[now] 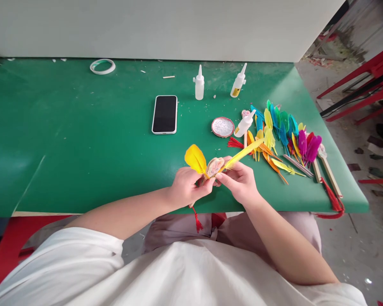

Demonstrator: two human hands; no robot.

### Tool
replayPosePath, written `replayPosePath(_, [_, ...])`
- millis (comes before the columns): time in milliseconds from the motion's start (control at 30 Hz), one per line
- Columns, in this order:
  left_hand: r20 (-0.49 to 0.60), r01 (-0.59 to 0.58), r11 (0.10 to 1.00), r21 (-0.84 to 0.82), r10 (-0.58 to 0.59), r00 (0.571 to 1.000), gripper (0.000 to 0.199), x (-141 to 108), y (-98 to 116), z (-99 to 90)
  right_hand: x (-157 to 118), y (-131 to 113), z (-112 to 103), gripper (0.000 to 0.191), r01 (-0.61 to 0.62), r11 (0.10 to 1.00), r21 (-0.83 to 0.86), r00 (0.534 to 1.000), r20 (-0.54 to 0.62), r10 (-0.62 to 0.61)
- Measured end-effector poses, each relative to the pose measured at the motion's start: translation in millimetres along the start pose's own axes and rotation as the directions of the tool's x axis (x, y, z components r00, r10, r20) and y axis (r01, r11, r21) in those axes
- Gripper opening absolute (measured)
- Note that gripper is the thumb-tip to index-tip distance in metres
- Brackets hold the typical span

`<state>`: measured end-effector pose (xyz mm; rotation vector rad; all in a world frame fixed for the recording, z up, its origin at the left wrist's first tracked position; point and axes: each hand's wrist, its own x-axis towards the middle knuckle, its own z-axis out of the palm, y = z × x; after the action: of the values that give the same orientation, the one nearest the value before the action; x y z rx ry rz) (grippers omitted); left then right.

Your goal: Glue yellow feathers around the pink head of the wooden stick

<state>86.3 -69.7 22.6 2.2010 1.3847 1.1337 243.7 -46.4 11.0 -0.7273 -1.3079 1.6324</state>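
Note:
Near the table's front edge, my left hand (191,185) is closed round a small fan-like piece with a patterned oval head (215,167). A broad yellow feather (195,159) stands up at the head's left side, and a red tassel (197,222) hangs below the hand. My right hand (240,178) is pinched at the head's right edge, gripping a long yellow feather (245,153) that slants up to the right. The feather's base lies against the head; whether it is stuck there I cannot tell. The handle is mostly hidden by my fingers.
On the green table (98,170), a pile of coloured feathers (284,123) lies right, with tasselled wooden handles (330,174). A glue bottle (244,124) leans by a round lid (222,127). Two more bottles (199,87), a phone (165,114) and a tape roll (102,66) are farther back.

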Motion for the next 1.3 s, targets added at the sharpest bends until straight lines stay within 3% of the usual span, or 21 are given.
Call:
replayPosePath(433, [0.05, 0.101, 0.986, -0.13, -0.095, 0.994, 0.026, -1.9, 0.2, -0.3, 1.1, 0.4, 1.4, 0.015, -0.065, 0.997, 0.034, 0.998, -0.01, 0.066])
replayPosePath(533, [0.1, 0.173, 0.959, -0.224, -0.153, 0.983, 0.023, -1.2, -1.6, 0.3, 1.9, 0.3, 1.7, 0.017, -0.063, 0.998, 0.033, 0.997, -0.033, 0.064])
replayPosePath(600, [0.174, 0.291, 0.884, -0.367, -0.242, 0.955, 0.019, -0.3, -2.2, 1.3, 3.2, -0.3, 1.7, 0.019, -0.065, 0.998, 0.003, 0.995, -0.072, 0.065])
replayPosePath(700, [0.316, 0.463, 0.658, -0.593, -0.339, 0.886, 0.022, 2.6, -1.6, 3.3, 5.6, -1.1, 0.6, 0.022, -0.062, 0.996, -0.066, 0.987, -0.155, 0.051])
replayPosePath(767, [0.383, 0.524, 0.534, -0.664, -0.359, 0.851, 0.027, 5.2, -0.5, 4.4, 6.9, -0.8, -1.1, 0.021, -0.035, 0.996, -0.079, 0.98, -0.196, 0.018])
replayPosePath(867, [0.428, 0.56, 0.443, -0.7, -0.367, 0.826, 0.03, 8.7, 0.7, 5.0, 8.1, 1.1, -3.4, 0.016, 0.013, 0.999, -0.037, 0.973, -0.229, -0.021])
replayPosePath(1300, [0.472, 0.6, 0.451, -0.661, -0.372, 0.799, 0.031, 7.5, -2.5, 5.6, 10.2, -0.1, -0.2, 0.017, -0.055, 0.996, -0.066, 0.963, -0.266, 0.036])
